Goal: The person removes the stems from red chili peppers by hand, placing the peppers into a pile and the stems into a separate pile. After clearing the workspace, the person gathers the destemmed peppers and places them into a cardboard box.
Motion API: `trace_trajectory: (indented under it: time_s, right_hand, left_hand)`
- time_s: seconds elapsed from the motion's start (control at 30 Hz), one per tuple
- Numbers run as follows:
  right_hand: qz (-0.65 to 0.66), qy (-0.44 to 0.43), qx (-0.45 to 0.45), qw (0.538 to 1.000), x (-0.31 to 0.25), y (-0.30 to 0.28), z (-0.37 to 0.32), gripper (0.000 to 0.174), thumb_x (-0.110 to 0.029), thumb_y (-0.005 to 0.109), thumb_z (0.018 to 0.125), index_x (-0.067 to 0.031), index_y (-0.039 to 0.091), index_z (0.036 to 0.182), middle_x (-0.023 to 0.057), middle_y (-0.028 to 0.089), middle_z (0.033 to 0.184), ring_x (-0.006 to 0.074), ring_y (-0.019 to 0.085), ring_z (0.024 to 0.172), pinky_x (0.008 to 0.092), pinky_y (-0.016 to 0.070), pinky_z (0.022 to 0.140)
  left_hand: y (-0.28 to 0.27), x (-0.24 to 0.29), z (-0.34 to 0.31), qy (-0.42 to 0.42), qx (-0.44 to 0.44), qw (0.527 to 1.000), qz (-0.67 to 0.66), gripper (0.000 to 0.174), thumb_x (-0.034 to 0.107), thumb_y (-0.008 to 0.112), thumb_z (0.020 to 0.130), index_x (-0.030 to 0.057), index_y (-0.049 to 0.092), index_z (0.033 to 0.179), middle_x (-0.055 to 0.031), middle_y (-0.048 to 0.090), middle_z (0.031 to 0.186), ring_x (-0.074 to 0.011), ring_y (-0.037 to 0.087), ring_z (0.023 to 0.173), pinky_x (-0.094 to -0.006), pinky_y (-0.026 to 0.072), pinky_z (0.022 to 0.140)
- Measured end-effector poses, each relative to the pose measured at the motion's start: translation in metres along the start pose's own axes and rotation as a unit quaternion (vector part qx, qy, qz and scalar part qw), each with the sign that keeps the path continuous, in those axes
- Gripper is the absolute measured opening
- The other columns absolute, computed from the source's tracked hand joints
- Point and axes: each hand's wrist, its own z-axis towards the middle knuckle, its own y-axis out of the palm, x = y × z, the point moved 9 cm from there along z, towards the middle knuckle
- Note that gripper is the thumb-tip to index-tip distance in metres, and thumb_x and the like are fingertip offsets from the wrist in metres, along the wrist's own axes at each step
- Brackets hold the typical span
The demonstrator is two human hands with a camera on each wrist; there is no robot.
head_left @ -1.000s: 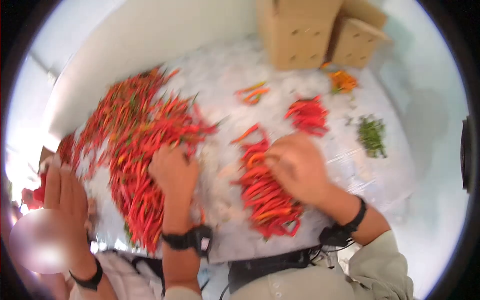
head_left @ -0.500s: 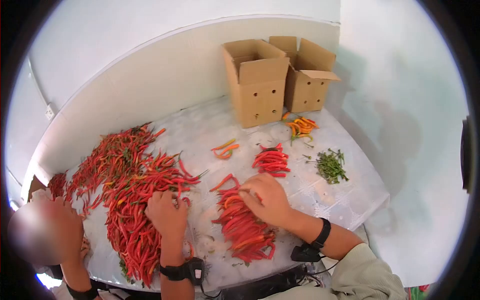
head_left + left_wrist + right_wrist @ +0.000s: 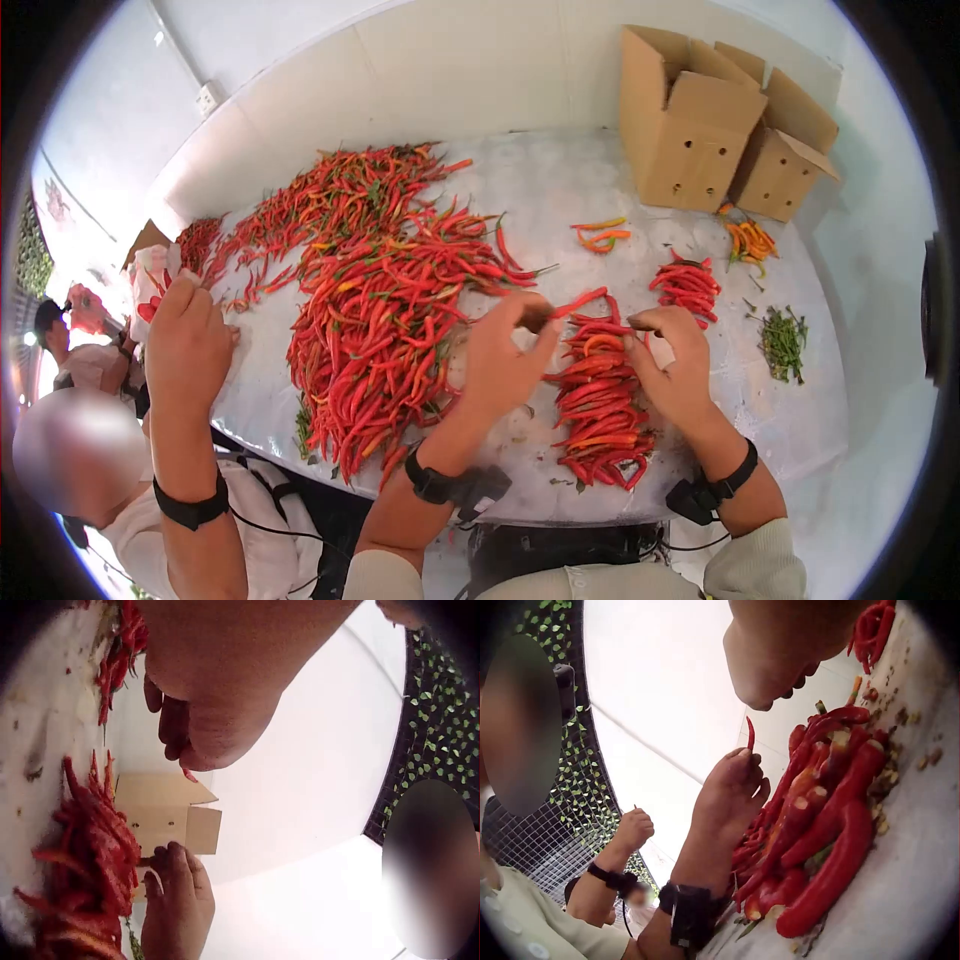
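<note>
Logging entry: one red chilli is clamped between the thumb and fingertips of my left hand. It is gripped at its lower end, the stalk end as I judge it, and its body slants up and right over the top of the near pile. (operator)

Right hand? (second desk)

My right hand rests on that pile's right edge, fingers curled, thumb against forefinger. I cannot tell whether anything is nipped there. The left wrist view shows only knuckles beside the chillies. (operator)

Technique? (second desk)

My judgement: pinch right at the stalk so the pod hangs free. Bring the right fingertips to the cap, not the flesh, and snap with a short twist, since a lower grip would likely split the pod. Lay it parallel to its neighbours, so the pile doesn't sprawl into the big heap just left of it. (operator)

Surroundings? (second desk)

Beyond are a small red lot, an orange lot and some green stalks. Two cardboard boxes stand at the wall. Another person's hand is at the far left of the table. (operator)
</note>
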Motion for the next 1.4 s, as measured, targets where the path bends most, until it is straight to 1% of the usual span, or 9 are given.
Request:
trace_trajectory:
  time_s: [0.1,0.2,0.4,0.6,0.7,0.8,1.03,1.17,1.4]
  right_hand:
    - [0.024,0.019,-0.003,1.0,-0.01,0.003,0.002,0.031,-0.007,0.072,0.073,-0.0023,0.063,0.103,0.014,0.063,0.097,0.0326,0.059,0.087,0.0399,0.0467,0.078]
    - [0.02,-0.03,-0.042,0.998,-0.017,0.009,0.002,0.033,-0.006,0.073,0.072,-0.0029,0.064,0.104,0.0141,0.062,0.097,0.0315,0.059,0.086,0.0392,0.0471,0.076]
    - [0.034,-0.058,-0.05,0.996,-0.019,0.01,0.004,0.027,0.0,0.073,0.071,-0.0046,0.067,0.097,0.0119,0.061,0.09,0.0275,0.058,0.08,0.0351,0.0467,0.069]
    - [0.003,-0.062,-0.044,0.997,-0.021,0.005,0.002,0.023,-0.002,0.075,0.071,-0.005,0.067,0.092,0.0105,0.064,0.087,0.0277,0.059,0.077,0.0362,0.0477,0.067]
    - [0.002,-0.072,-0.03,0.997,-0.019,0.003,0.005,0.022,-0.002,0.075,0.071,-0.0058,0.067,0.091,0.0095,0.065,0.084,0.0275,0.06,0.076,0.0361,0.0482,0.067]
    - [0.019,-0.068,0.003,0.998,-0.016,-0.002,0.003,0.021,-0.002,0.075,0.071,-0.0063,0.066,0.09,0.0087,0.066,0.084,0.0266,0.061,0.076,0.0356,0.0486,0.067]
    - [0.041,-0.069,0.034,0.996,-0.017,-0.008,0.003,0.02,-0.004,0.075,0.072,-0.0066,0.066,0.09,0.0079,0.066,0.082,0.0267,0.061,0.077,0.0368,0.0489,0.07]
    - [0.04,-0.054,-0.046,0.997,-0.017,-0.001,0.004,0.024,-0.011,0.076,0.073,-0.0063,0.066,0.095,0.0098,0.065,0.091,0.0273,0.061,0.084,0.0391,0.0481,0.077]
    - [-0.067,0.078,0.134,0.986,0.028,-0.105,0.069,0.031,-0.017,0.072,0.08,-0.0061,0.064,0.108,0.0114,0.063,0.107,0.0283,0.061,0.096,0.0365,0.0484,0.084]
  left_hand:
    - [0.016,0.025,-0.007,0.066,-0.048,0.997,0.0,0.017,0.006,0.067,0.08,0.0016,0.06,0.095,-0.0118,0.064,0.084,-0.0226,0.063,0.075,-0.0329,0.0499,0.07]
    - [0.034,0.022,-0.014,0.019,-0.13,0.99,-0.041,0.018,0.004,0.068,0.081,0.0009,0.061,0.097,-0.01,0.062,0.091,-0.019,0.063,0.082,-0.0305,0.0513,0.075]
    - [0.034,0.021,-0.015,0.029,-0.122,0.989,-0.075,0.019,0.004,0.069,0.081,0.0013,0.061,0.097,-0.0109,0.062,0.09,-0.021,0.063,0.081,-0.0321,0.0511,0.074]
    - [0.033,0.018,-0.014,0.06,-0.11,0.992,0.012,0.021,0.005,0.071,0.082,0.0013,0.061,0.101,-0.0092,0.063,0.092,-0.0159,0.063,0.084,-0.0295,0.0515,0.077]
    - [0.034,0.008,-0.015,-0.017,-0.097,0.993,-0.06,0.022,0.005,0.071,0.078,0.0023,0.062,0.098,-0.011,0.065,0.089,-0.0232,0.064,0.08,-0.0337,0.0517,0.073]
    - [0.034,0.009,-0.017,-0.037,-0.105,0.989,-0.098,0.024,0.001,0.071,0.083,0.0001,0.06,0.104,-0.0063,0.065,0.098,-0.0114,0.063,0.089,-0.0277,0.0516,0.081]
    - [0.034,0.008,-0.017,-0.029,-0.104,0.988,-0.112,0.027,0.001,0.073,0.082,-0.0004,0.06,0.106,-0.0073,0.065,0.097,-0.0123,0.063,0.088,-0.0287,0.0521,0.08]
    - [0.037,0.003,-0.018,-0.028,-0.102,0.992,-0.073,0.024,0.002,0.073,0.081,-0.0004,0.063,0.102,-0.0095,0.066,0.094,-0.0147,0.065,0.085,-0.0285,0.0524,0.078]
    - [0.033,-0.01,-0.017,-0.047,-0.07,0.996,-0.04,0.022,0.005,0.073,0.079,-0.0014,0.065,0.098,-0.012,0.066,0.09,-0.0196,0.067,0.08,-0.0303,0.0525,0.074]
